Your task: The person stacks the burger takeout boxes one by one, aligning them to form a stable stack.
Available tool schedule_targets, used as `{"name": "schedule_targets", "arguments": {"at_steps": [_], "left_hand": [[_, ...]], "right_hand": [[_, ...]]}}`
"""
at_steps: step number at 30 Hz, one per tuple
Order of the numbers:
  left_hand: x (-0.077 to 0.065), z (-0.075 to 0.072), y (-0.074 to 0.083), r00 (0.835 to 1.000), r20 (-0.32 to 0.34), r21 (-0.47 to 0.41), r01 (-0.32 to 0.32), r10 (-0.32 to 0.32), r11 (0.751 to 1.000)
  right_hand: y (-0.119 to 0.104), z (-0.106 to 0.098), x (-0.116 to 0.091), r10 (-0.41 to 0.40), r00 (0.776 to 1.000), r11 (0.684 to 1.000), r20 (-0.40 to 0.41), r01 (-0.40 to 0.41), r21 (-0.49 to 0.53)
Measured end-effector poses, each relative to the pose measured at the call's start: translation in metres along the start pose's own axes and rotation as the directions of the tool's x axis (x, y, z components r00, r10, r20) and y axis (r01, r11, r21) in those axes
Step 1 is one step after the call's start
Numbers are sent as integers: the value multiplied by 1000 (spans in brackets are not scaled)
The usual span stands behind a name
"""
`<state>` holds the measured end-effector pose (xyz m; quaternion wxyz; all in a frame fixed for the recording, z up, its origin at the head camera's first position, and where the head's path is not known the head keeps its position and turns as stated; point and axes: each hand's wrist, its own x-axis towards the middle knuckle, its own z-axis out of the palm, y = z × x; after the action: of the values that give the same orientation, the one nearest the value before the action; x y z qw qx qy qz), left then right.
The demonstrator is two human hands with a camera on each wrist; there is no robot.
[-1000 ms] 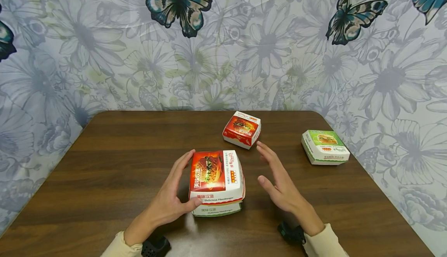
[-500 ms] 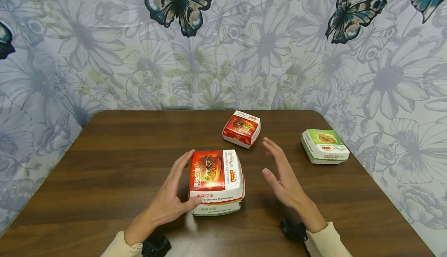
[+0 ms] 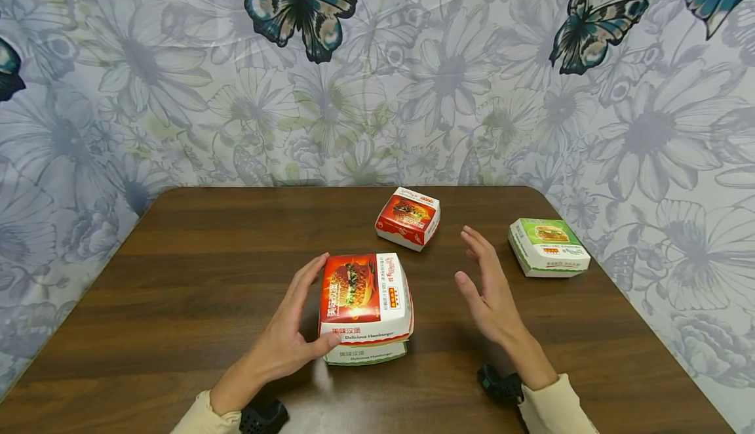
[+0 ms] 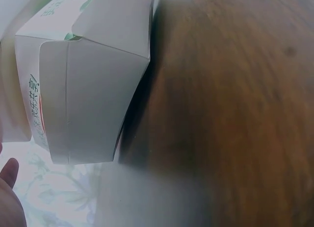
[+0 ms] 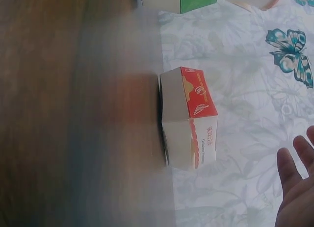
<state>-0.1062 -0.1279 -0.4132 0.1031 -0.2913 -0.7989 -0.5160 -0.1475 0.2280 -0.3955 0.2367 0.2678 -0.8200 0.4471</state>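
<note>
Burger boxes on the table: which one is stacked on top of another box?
The large red burger box under the left hand. It sits on a green-printed box; the small red box and green box lie alone.

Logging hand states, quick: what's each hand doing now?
Left hand: holding the stacked red burger box by its side.
Right hand: open, holding nothing.

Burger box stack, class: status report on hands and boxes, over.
Left hand holds red burger box, stacked on green-print box. Right hand open, clear of both. Nothing blocking.
</note>
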Motion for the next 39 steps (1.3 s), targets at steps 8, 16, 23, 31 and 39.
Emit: {"name": "schedule_targets", "arguments": {"at_steps": [8,16,23,31,39], "left_hand": [[0,0,0,1000,7,4,16,-16,1000],[-1,-1,-1,1000,4,7,8,-8,1000],[-1,0,1,1000,5,10,8,-8,1000],[0,1,0,1000,4,2,10,-10,1000],[0,0,1,1000,2,0,9,-9,1000]], "right_hand": [[3,-4,1,22,999,1000,-39,-22,-5],[11,-8,2,51,997,998,-64,-53,-23],[17,-12,2,50,993,996,-106,-57,-68],[21,-16,2,43,984,994,-173,-59,-88],[26,-23,3,69,976,990,-208,-93,-108]]}}
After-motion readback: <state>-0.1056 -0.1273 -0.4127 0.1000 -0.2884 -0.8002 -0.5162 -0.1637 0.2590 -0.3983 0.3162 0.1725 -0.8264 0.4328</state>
